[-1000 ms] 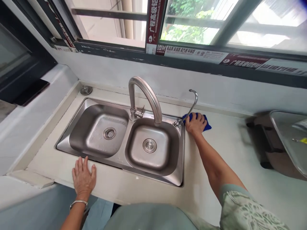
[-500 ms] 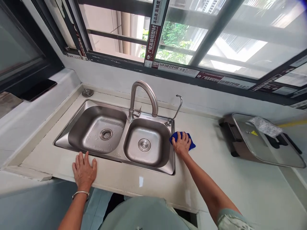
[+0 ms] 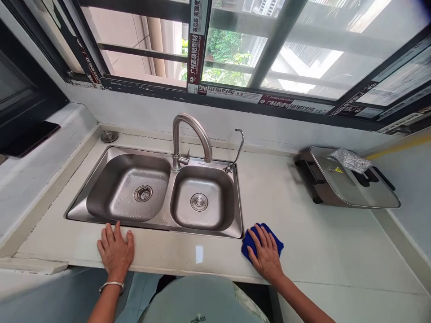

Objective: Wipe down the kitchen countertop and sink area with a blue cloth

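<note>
My right hand (image 3: 266, 255) presses a blue microfibre cloth (image 3: 259, 240) flat on the pale stone countertop (image 3: 323, 242), just past the front right corner of the double steel sink (image 3: 155, 225). My left hand (image 3: 116, 251) rests open on the countertop's front edge, its fingertips next to the sink's front rim, and holds nothing. A curved steel faucet (image 3: 190, 132) rises between the two basins, with a slim filter tap (image 3: 239, 146) to its right.
To the right on the counter stands a dark appliance with a glass lid (image 3: 353, 184), a grey scouring pad (image 3: 348, 159) lying on it. A dark phone (image 3: 30, 139) lies on the left ledge. A window frame runs along the back.
My right hand has moved the blue cloth towards me, from beside the sink's right rim to near the counter's front edge. My left hand stays in place.
</note>
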### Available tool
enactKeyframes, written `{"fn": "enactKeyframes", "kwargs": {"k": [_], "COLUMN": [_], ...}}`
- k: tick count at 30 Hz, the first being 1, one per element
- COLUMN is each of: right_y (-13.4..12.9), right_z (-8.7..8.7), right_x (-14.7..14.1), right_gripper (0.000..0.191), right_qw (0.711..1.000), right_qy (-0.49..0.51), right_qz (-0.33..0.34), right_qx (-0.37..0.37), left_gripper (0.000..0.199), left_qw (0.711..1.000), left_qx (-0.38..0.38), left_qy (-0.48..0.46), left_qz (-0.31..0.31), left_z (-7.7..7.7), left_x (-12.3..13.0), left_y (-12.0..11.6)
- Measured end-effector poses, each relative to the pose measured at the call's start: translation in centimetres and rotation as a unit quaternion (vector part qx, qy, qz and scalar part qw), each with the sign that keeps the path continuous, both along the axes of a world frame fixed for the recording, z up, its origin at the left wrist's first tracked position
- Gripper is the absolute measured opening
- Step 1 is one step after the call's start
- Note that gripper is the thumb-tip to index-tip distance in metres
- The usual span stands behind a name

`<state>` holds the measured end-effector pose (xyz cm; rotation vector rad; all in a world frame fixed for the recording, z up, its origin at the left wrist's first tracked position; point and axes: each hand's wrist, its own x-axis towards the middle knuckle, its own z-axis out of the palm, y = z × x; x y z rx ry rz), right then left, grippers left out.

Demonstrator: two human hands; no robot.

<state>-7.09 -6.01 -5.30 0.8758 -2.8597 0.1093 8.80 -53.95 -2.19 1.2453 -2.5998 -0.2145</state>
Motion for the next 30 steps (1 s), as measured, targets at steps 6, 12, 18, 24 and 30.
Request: {"fn": "enactKeyframes", "kwargs": {"k": [6,12,18,24,30], "right_y": [0.6,0.0,-3.7,-7.7,-10.6], "right_z": [0.2,0.4,0.3,0.2,0.1], "right_x": [1.0,-1.5,-9.1,-16.4,-21.1], "right_gripper": [0.067,0.064,0.056,0.056,0.058], "right_qw": [1.0,1.0,0.994,0.987,0.98], "right_qy": [-0.009,-0.012,0.012,0.008,0.009], "right_qz": [-0.008,0.007,-0.108,-0.161,-0.196], "right_qx": [0.01,0.026,0.029,0.007,-0.021], "left_gripper": [0.062,0.064,0.063,0.062,0.062], "left_qw": [1.0,0.999,1.0,0.999,0.999], "left_qx": [0.003,0.012,0.009,0.0,-0.001], "left_qy": [-0.014,-0.029,-0.023,-0.043,-0.037], "left_qz": [-0.002,-0.006,-0.005,-0.006,-0.004], "left_z": [-0.1,-0.5,-0.5,-0.4,-0.6], "left_x": [-0.2,-0.1,-0.3,-0.3,-0.2], "left_y": [0.0,-0.4,-0.3,-0.3,-0.4]}}
